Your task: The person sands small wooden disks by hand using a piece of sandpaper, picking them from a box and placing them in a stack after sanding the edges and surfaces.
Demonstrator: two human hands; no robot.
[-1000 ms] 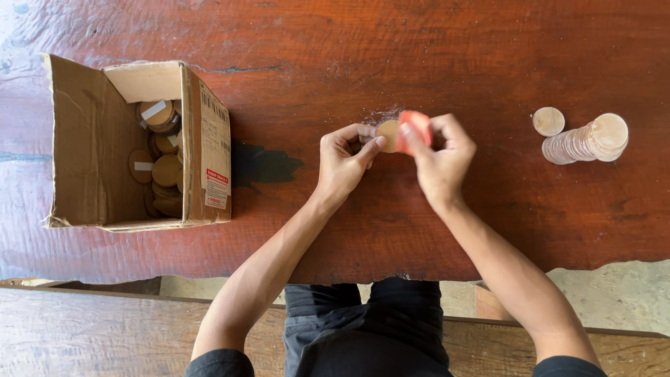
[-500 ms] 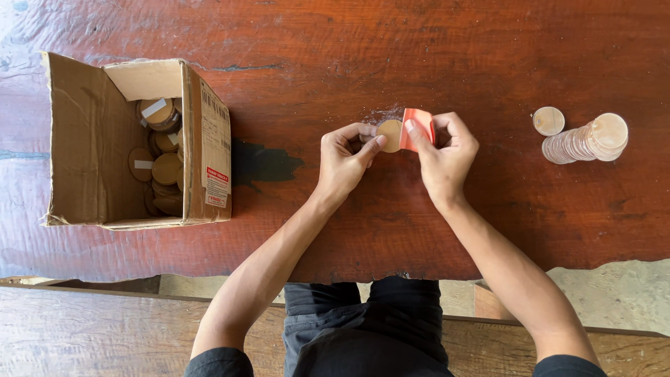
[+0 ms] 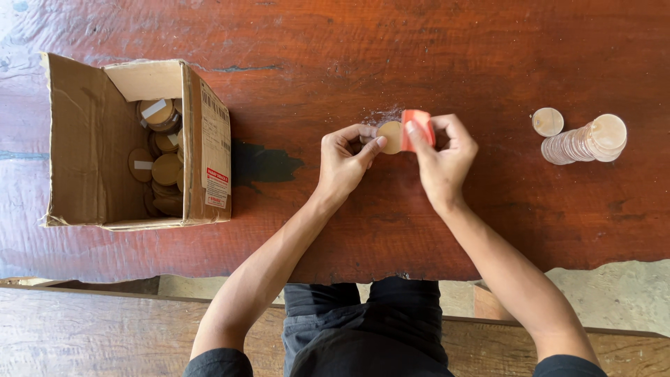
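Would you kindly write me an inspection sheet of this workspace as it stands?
Surface: reddish wooden table, worn, with pale dust above the hands.
Job's things: left hand pinches a round wooden disc; right hand presses an orange pad on it.
Clutter: open cardboard box of discs at left; toppled disc stack and single disc at right.
Grippers: both hands closed on their items.
Cables: nothing seen.
Surroundings: wooden bench below.
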